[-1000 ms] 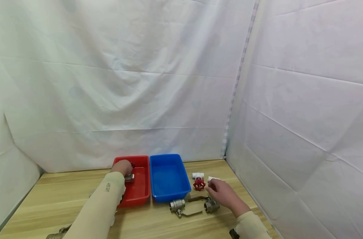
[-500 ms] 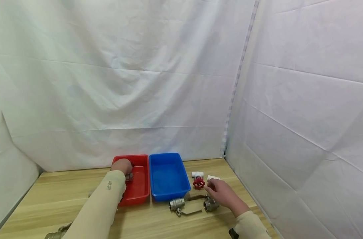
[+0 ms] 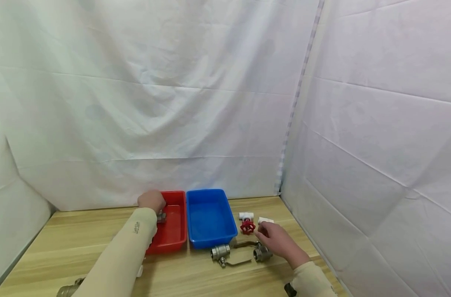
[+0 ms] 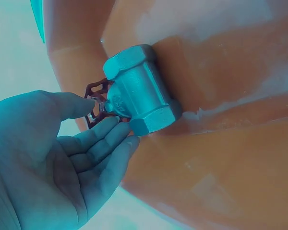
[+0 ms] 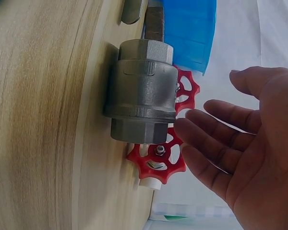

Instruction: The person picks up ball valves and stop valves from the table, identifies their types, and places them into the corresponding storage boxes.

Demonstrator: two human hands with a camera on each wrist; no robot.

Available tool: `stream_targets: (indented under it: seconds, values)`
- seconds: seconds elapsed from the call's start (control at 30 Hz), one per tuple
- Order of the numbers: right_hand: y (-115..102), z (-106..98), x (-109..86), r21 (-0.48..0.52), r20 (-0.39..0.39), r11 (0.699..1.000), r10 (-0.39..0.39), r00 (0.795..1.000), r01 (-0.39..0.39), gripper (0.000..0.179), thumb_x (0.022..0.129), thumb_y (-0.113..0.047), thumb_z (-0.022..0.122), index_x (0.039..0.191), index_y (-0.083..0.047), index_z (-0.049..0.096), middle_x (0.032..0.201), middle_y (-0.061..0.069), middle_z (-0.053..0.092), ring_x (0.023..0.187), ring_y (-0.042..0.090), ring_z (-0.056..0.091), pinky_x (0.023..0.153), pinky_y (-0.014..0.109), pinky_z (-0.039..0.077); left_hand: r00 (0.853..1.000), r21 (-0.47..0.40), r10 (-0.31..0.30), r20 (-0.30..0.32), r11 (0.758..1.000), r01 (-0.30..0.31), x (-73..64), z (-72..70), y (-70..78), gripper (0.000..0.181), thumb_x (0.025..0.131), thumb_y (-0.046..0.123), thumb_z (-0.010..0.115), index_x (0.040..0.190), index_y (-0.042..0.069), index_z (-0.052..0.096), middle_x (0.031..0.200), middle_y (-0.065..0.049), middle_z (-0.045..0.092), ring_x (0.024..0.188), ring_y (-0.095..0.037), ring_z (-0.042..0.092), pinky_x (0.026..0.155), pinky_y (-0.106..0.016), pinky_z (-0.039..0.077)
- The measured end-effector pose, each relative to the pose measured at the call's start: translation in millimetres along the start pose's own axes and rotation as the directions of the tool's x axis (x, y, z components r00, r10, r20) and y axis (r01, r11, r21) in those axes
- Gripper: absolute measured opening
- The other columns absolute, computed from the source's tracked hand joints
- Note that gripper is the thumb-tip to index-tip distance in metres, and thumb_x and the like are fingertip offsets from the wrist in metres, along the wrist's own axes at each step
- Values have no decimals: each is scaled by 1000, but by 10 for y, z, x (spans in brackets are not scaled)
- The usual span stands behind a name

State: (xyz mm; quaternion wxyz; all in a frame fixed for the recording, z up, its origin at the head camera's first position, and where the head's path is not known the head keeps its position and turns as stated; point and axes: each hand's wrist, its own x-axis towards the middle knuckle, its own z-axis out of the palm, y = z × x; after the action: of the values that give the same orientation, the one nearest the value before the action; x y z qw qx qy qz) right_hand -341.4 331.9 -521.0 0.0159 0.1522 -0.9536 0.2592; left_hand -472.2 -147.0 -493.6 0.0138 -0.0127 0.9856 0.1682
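Observation:
My left hand [image 3: 151, 200] is over the left side of the red tray [image 3: 175, 247]. A metal valve with a small handwheel [image 4: 139, 91] lies in that tray; in the left wrist view my thumb overlaps the handwheel and my loosely bent fingertips are at the valve body's lower edge. My right hand [image 3: 279, 241], fingers relaxed and apart, hovers holding nothing beside a ball valve [image 5: 144, 91] on the table. Behind that valve show two red handwheels [image 5: 158, 153]; one belongs to a white valve [image 3: 247, 226], while my hand partly hides the other white valve [image 3: 265, 220].
A blue tray [image 3: 212, 244] stands right of the red one. Before it lies another ball valve [image 3: 220, 251] with a long lever. At the lower left, my sleeve partly covers a metal valve [image 3: 66, 290] and a white piece [image 3: 139, 271]. White cloth [image 3: 173, 123] hangs behind.
My left hand has shifted slightly toward the back of the red tray, while the valve in it has stayed put. My right hand has barely moved.

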Motion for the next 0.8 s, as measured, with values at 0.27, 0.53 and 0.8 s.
stream_targets:
  seconds: [0.27, 0.53, 0.8]
  values:
    - [-26, 10, 4, -5, 15, 1000, -9, 1000, 9, 16, 112, -26, 70, 98, -18, 69, 83, -9, 62, 71, 10, 56, 64, 32, 49, 995, -93, -55, 87, 994, 63, 4, -113, 13, 13, 93, 12, 70, 83, 4, 74, 86, -13, 70, 84, -34, 64, 75, -48, 57]
    - [-89, -6, 2, -21, 11, 1000, 1, 1000, 0, 16, 112, -28, 70, 100, -17, 69, 85, -8, 63, 73, 11, 56, 66, 33, 50, 998, -116, 8, 69, 993, 0, 76, -164, -125, 22, 99, 19, 67, 82, 7, 74, 78, -10, 69, 75, -30, 64, 73, -46, 53]
    - [-113, 0, 38, -34, -10, 999, 6, 1000, -7, 12, 110, -23, 71, 101, -17, 71, 85, -8, 63, 74, 11, 57, 68, 34, 51, 1000, -77, 30, 7, 997, -30, -273, -485, -229, 21, 104, 20, 68, 87, 8, 65, 78, -7, 64, 73, -27, 60, 69, -41, 53]
